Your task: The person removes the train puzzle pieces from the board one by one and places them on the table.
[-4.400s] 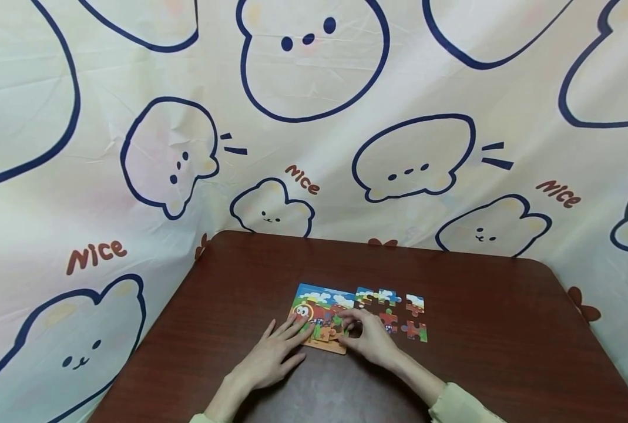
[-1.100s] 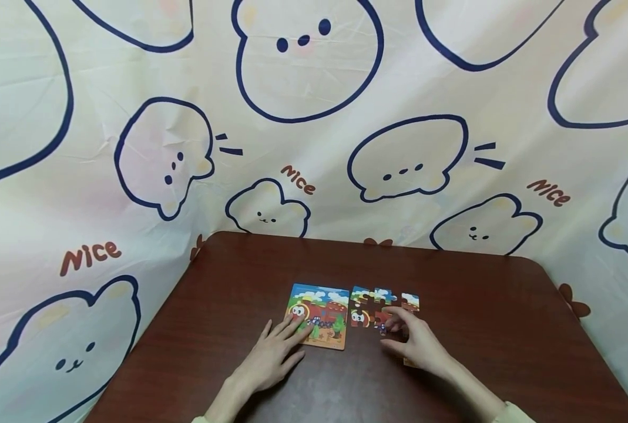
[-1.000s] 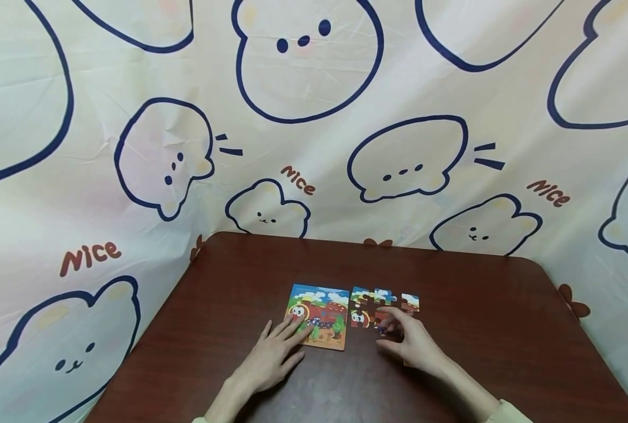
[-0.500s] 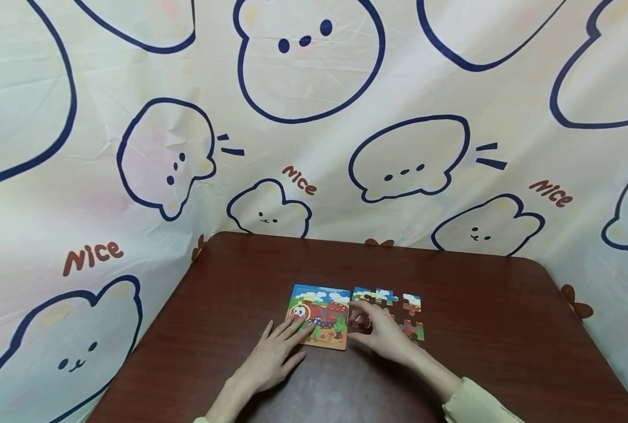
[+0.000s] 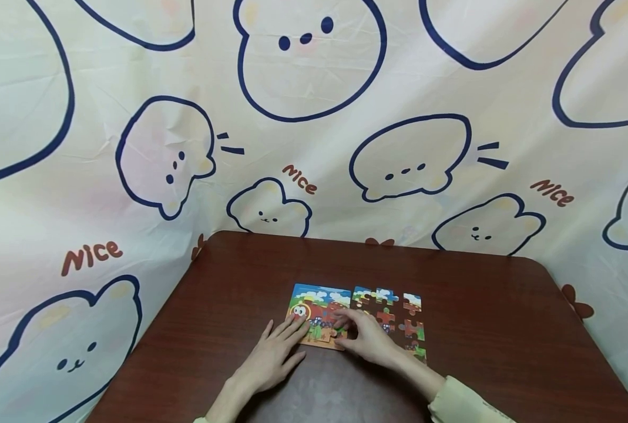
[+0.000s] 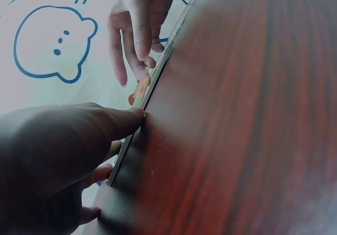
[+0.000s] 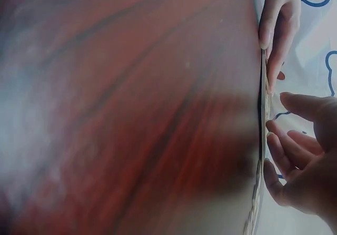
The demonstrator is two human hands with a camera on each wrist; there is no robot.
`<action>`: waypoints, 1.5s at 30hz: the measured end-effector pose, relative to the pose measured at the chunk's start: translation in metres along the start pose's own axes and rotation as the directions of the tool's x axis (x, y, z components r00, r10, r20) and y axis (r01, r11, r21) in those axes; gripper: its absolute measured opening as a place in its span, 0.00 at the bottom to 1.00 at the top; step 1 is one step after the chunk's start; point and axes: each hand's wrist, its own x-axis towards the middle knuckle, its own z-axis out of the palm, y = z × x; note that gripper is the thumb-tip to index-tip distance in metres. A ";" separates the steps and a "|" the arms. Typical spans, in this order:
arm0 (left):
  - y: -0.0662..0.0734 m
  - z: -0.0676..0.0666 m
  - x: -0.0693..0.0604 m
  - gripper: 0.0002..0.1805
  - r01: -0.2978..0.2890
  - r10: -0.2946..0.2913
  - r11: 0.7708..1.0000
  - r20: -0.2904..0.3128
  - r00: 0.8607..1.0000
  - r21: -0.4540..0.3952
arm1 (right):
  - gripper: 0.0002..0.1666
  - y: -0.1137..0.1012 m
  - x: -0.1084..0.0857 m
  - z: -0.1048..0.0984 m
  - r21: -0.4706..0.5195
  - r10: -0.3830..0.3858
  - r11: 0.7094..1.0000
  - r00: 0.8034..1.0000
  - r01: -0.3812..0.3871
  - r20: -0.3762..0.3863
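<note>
A colourful jigsaw puzzle board (image 5: pixel 319 292) lies mid-table, its picture showing sky, a round face, a tractor and cacti. My left hand (image 5: pixel 272 355) rests with fingers extended over its near left corner. In the left wrist view, the thumb (image 6: pixel 124 120) lies along the board's edge. My right hand (image 5: pixel 370 339) is over the near right part, thumb and fingers curved about a puzzle piece (image 6: pixel 141 90) tilted up from the board. It is tan and green, largely hidden by the fingers in the head view. The right wrist view shows the right thumb (image 7: pixel 308 107) raised off the board.
Several loose puzzle pieces lie right of the board, among them a cloud piece (image 5: pixel 385 295), a red piece (image 5: pixel 385 320) and a red-green piece (image 5: pixel 413 329). All rest on a dark brown table (image 5: pixel 229 282). A printed cloth (image 5: pixel 314 147) hangs behind the table.
My right hand has moved left from the loose pieces onto the board. Since the oldest frame, a piece has been laid at the near right of the group. The left hand stays put.
</note>
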 end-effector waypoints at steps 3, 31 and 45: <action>0.002 -0.003 0.001 0.32 0.007 -0.007 1.000 0.020 1.000 0.007 | 0.32 -0.001 0.002 0.002 0.029 -0.002 1.000 1.000 0.002 0.002; 0.008 -0.012 0.001 0.32 0.040 -0.041 0.999 0.078 0.996 0.013 | 0.32 -0.007 0.016 0.022 0.022 0.022 1.000 0.996 -0.020 -0.087; 0.003 -0.006 0.000 0.33 0.006 -0.006 1.000 0.035 0.999 -0.001 | 0.21 -0.010 0.015 0.024 0.123 0.064 0.991 0.985 -0.044 -0.160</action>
